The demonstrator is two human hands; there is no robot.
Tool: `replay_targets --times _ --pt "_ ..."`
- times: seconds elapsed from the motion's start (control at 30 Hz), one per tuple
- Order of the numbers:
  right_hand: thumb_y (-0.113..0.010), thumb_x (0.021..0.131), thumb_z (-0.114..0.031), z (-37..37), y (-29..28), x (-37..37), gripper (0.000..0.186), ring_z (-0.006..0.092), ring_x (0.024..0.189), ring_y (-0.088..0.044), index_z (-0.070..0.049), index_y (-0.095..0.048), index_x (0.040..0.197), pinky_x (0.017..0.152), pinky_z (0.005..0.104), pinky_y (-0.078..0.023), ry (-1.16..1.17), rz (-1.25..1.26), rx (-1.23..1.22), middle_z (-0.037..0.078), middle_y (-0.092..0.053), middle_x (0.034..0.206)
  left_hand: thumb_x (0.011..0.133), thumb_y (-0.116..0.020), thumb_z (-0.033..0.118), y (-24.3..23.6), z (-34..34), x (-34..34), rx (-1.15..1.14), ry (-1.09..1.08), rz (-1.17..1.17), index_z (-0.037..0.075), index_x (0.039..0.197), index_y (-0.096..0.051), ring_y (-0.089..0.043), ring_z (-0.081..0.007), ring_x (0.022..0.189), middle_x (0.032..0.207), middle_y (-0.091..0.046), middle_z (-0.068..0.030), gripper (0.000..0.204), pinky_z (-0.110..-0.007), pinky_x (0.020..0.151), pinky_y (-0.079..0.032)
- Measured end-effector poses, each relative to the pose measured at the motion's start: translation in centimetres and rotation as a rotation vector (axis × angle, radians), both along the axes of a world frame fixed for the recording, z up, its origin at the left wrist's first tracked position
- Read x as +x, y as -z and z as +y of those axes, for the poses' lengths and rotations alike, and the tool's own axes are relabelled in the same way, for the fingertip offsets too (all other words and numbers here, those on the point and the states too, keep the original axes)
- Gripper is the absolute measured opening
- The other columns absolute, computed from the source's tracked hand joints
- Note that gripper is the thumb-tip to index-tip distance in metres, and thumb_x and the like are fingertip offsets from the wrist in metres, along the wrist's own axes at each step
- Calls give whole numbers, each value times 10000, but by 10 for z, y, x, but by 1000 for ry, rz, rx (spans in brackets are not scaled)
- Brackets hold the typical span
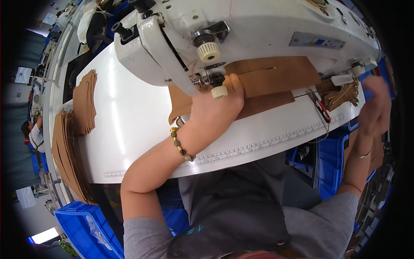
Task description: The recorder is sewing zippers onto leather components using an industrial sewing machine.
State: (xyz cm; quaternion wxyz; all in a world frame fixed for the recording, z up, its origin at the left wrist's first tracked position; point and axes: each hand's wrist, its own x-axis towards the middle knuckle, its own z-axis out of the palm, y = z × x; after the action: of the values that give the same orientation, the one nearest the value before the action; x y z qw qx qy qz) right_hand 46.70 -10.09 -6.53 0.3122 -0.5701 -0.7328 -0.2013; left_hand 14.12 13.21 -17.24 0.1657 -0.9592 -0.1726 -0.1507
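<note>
Under the head of a white sewing machine [254, 32], my left hand [217, 105] is bent over a brown leather-like piece [181, 101], its fingers curled down by the needle area. The machine's presser parts and a cream knob partly hide those fingertips. To the right of this hand, a long brown panel [280, 77] with a slit lies over another brown panel [267, 105]. My right hand [375, 108] is raised off the table's right end, near a bunch of small brown pieces [340, 95]. Motion smears its fingers, and I cannot make out anything in them.
Red-handled snips [321, 110] lie right of the panels. A printed ruler strip [241, 151] runs along the table's front edge. Stacked brown pieces [67, 151] overhang the left edge, beside another stack [84, 101]. Blue bins [82, 224] stand below. A person [36, 134] works far left.
</note>
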Motion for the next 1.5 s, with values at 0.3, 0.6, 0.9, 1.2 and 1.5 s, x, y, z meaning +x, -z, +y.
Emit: replay_targets --times 0.3,0.6,0.9,1.2,1.5 --pt "-714 923 -262 122 121 -142 347 305 1041 -700 -36 -685 1185 901 404 -575 -391 -67 -597 136 -724 1146 784 -692 68 -23 -23 -23 -108 101 -173 13 1281 -686 -760 -192 804 1122 -774 -97 501 -278 604 -574" --pt "-692 926 -205 124 69 -74 321 319 998 -701 16 -680 1158 877 385 -556 -32 84 -719 157 -729 1124 821 -659 31 6 4 -68 -220 132 -53 -9 1360 -650 -710 -306 1202 1294 -721 -154 541 -357 936 -597" --pt "-699 897 -143 41 -24 -89 283 356 983 -692 52 -693 1101 875 381 -533 543 247 -696 186 -727 1080 863 -646 55 10 7 -76 -167 -54 12 -17 1353 -653 -692 -313 1215 1271 -729 -155 495 -386 969 -588" --pt "-736 875 -144 145 67 -166 336 403 1073 -643 13 -657 1160 908 471 -546 -166 102 -547 196 -652 1156 817 -571 -81 -32 56 -82 -760 18 16 -46 1120 -687 -671 -403 1034 1049 -726 -211 326 -473 862 -566" --pt "-715 892 -126 166 101 -182 222 383 926 -674 -14 -724 1084 832 477 -555 -120 120 -582 179 -689 1050 769 -787 61 -18 55 -87 -632 64 -10 9 1225 -704 -697 -352 1034 962 -769 -168 466 -412 890 -561"
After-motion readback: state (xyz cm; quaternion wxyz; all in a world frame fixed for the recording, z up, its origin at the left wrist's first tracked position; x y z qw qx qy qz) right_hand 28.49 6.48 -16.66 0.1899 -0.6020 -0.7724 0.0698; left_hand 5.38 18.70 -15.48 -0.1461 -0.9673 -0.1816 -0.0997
